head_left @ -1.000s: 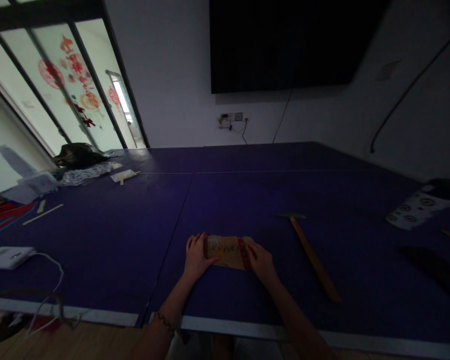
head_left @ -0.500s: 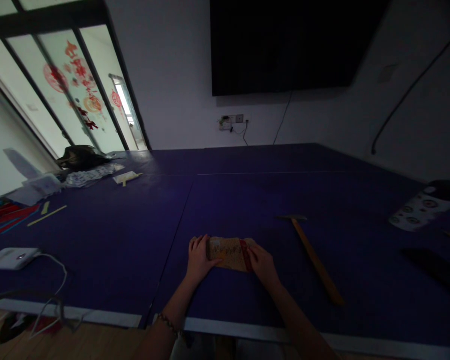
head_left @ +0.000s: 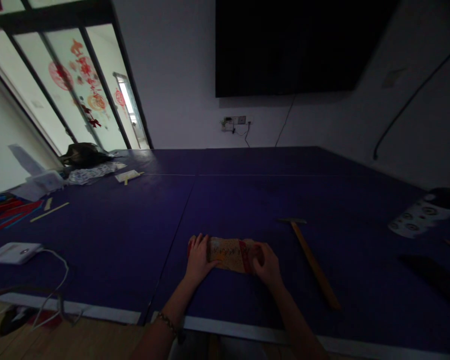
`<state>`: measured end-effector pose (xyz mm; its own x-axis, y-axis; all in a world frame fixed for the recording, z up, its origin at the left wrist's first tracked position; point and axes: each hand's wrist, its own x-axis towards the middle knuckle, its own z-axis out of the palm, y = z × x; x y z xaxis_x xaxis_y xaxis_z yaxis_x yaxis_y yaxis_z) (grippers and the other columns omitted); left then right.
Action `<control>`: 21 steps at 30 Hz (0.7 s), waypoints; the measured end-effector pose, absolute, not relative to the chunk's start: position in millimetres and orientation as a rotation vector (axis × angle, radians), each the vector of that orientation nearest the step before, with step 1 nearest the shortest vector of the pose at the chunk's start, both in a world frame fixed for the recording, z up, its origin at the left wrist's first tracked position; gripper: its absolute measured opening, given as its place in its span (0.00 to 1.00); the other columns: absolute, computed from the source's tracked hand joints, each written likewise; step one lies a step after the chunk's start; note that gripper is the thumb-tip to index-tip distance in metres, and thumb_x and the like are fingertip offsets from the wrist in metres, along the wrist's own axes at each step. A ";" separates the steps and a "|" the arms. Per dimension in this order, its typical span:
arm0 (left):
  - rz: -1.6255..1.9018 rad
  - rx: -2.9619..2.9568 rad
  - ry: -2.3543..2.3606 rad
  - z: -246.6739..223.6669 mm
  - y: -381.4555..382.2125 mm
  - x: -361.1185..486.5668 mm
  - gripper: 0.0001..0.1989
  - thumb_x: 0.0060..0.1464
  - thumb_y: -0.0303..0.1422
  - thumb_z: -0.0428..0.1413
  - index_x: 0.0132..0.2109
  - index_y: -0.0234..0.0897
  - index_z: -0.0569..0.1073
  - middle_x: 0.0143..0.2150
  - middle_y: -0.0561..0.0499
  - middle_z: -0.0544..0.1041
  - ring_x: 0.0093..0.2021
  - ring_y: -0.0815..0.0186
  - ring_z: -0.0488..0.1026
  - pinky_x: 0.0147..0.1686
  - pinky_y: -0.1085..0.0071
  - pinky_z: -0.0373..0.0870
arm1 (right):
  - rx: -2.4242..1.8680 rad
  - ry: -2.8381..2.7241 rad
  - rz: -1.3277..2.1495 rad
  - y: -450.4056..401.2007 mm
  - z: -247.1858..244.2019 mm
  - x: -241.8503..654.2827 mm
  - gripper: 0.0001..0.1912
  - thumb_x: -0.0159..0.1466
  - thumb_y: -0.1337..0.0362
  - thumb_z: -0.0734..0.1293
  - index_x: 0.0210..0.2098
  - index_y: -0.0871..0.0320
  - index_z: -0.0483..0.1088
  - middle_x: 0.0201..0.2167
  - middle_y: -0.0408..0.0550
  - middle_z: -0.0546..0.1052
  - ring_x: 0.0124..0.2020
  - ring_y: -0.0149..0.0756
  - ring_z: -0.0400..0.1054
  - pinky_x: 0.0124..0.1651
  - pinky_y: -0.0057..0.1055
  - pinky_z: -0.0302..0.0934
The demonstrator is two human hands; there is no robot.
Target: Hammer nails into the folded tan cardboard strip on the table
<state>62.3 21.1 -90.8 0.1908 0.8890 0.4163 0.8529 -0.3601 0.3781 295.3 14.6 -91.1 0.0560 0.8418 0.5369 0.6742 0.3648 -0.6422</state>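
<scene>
A flat tan packet [head_left: 227,254] with dark printed pattern and red bands at its ends lies on the purple tabletop; whether it is cloth or paper is hard to tell in the dim light. My left hand [head_left: 200,257] holds down its left end, fingers over the top and thumb along the near side. At the other end, the curled fingers of my right hand [head_left: 266,262] pinch the packet beside the red band. To the right lies a hammer [head_left: 315,264] with a wooden handle and a thin metal head, touched by neither hand.
A seam divides the purple table [head_left: 142,225]. At left are a white power bank [head_left: 13,253] with a cable and red and blue strips [head_left: 15,212]. A patterned cylinder [head_left: 416,217] and a dark flat object [head_left: 431,275] are at right. The pale table edge [head_left: 232,327] runs nearest me.
My right hand has shifted slightly right and its fingers have curled more at the packet's end. More red shows there. My left hand stays in place; the view has moved a little.
</scene>
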 end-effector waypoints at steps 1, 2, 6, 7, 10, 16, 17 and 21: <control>0.917 2.385 1.739 -90.7 21.0 62.1 0.40 0.37 0.41 0.60 0.56 0.35 0.53 0.55 0.38 0.61 0.58 0.50 0.52 0.54 0.49 0.49 | -1.349 -1.624 0.215 13.9 -89.9 297.7 0.13 0.50 0.67 0.58 0.35 0.58 0.65 0.31 0.50 0.71 0.34 0.38 0.66 0.38 0.34 0.62; 0.935 2.394 1.733 -90.3 20.9 61.9 0.40 0.37 0.41 0.60 0.56 0.35 0.52 0.55 0.38 0.61 0.58 0.50 0.52 0.54 0.49 0.49 | -1.339 -1.578 0.226 13.3 -89.1 300.1 0.13 0.51 0.67 0.57 0.36 0.58 0.65 0.31 0.50 0.71 0.34 0.38 0.66 0.39 0.34 0.61; 1.027 2.406 1.701 -88.1 20.2 60.3 0.40 0.37 0.41 0.60 0.56 0.34 0.52 0.54 0.38 0.63 0.58 0.51 0.52 0.54 0.49 0.49 | -1.351 -1.393 0.349 12.7 -89.4 305.4 0.12 0.54 0.64 0.55 0.34 0.59 0.66 0.31 0.50 0.72 0.34 0.38 0.66 0.38 0.34 0.61; 1.058 2.394 1.693 -87.5 19.9 60.0 0.40 0.38 0.41 0.59 0.56 0.35 0.53 0.54 0.39 0.63 0.58 0.51 0.53 0.55 0.49 0.49 | -1.360 -1.352 0.381 13.1 -89.3 305.1 0.13 0.55 0.62 0.55 0.34 0.59 0.66 0.31 0.51 0.72 0.33 0.38 0.66 0.37 0.34 0.60; 1.198 2.298 1.674 -85.0 18.4 59.3 0.36 0.40 0.43 0.58 0.55 0.35 0.55 0.53 0.40 0.64 0.58 0.52 0.53 0.55 0.49 0.49 | -1.409 -1.230 0.444 14.2 -85.1 301.8 0.16 0.56 0.58 0.53 0.31 0.60 0.68 0.29 0.51 0.72 0.32 0.38 0.66 0.36 0.33 0.60; 1.582 1.735 1.562 -71.6 -1.3 47.7 0.20 0.50 0.42 0.48 0.47 0.35 0.66 0.50 0.42 0.67 0.52 0.59 0.63 0.51 0.59 0.59 | -1.486 -1.025 0.462 -6.3 -72.2 304.5 0.20 0.58 0.53 0.52 0.24 0.60 0.67 0.20 0.46 0.69 0.24 0.35 0.63 0.28 0.29 0.58; 1.600 1.626 1.526 -69.5 -9.0 42.5 0.18 0.51 0.42 0.46 0.44 0.35 0.69 0.47 0.43 0.70 0.49 0.60 0.65 0.49 0.61 0.61 | -1.495 -1.002 0.465 -16.6 -75.1 308.0 0.20 0.58 0.53 0.52 0.24 0.60 0.67 0.19 0.45 0.68 0.23 0.34 0.63 0.26 0.28 0.57; 1.552 1.274 1.563 -72.7 -50.1 19.1 0.19 0.50 0.45 0.47 0.27 0.33 0.71 0.26 0.49 0.74 0.30 0.65 0.70 0.31 0.72 0.67 | -1.565 -1.057 0.339 -73.0 -111.8 328.7 0.20 0.59 0.53 0.55 0.21 0.59 0.66 0.15 0.43 0.67 0.17 0.31 0.60 0.21 0.26 0.55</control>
